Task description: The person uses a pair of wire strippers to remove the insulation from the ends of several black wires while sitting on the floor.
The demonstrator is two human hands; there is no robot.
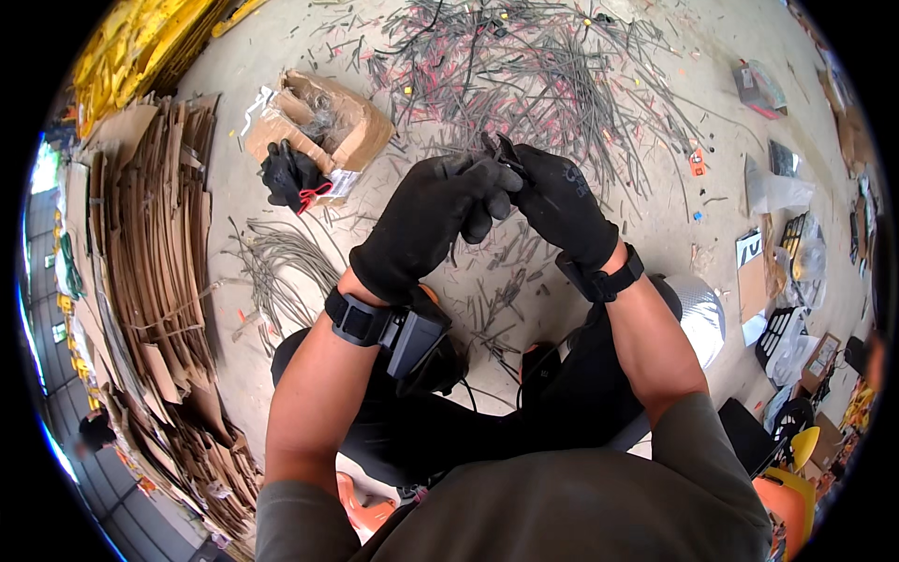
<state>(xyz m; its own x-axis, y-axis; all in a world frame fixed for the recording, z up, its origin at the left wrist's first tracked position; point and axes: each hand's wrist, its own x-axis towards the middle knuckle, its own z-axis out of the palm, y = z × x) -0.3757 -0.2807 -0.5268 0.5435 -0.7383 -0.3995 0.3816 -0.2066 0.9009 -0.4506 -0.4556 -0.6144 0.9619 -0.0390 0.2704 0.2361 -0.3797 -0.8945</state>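
Observation:
Both my hands wear black knitted work gloves and meet in front of me above the floor. Between the fingertips of my left hand (439,207) and my right hand (565,200) is a small dark piece (503,149), perhaps a connector or cable end. Its lower part is hidden by the gloved fingers. My left fingers are curled, with thumb and forefinger pinched at the piece, and my right hand grips its other side. Beyond them spreads a heap of cut grey and reddish cable lengths (590,91). A bundle of grey cables (291,256) lies left of my left forearm.
An opened cardboard box (365,133) stands ahead left, with spare black gloves (289,175) against it. Flattened cardboard (158,246) is stacked along the left, below yellow parts (133,49). Plastic bags (772,186) and a grey-red box (760,88) lie right. Short offcuts (491,309) litter the floor between my legs.

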